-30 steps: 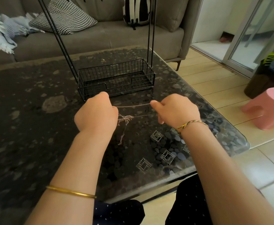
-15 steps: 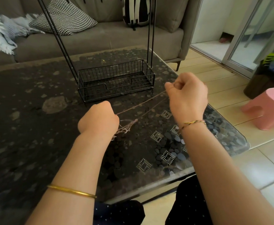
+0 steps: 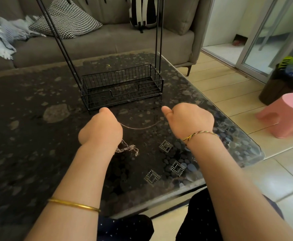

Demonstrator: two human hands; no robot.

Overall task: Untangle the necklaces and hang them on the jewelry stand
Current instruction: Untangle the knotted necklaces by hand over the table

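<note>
Above the worktop [image 3: 29, 136], left hand [image 3: 102, 131] and right hand [image 3: 190, 122] each grip a slack chain [image 3: 138, 127]; the knot [image 3: 126, 148] at 6 o'clock remains tangled, and nothing visibly hangs on the stand [image 3: 97, 100] at 12.

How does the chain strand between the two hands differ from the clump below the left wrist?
The strand is one line sagging in a shallow curve; the clump is several loops bunched together. The strand is held at both ends, by the left hand and the right hand; the clump hangs from the left hand only, one loose end dangling. Both are thin, pale metal chain.
</note>
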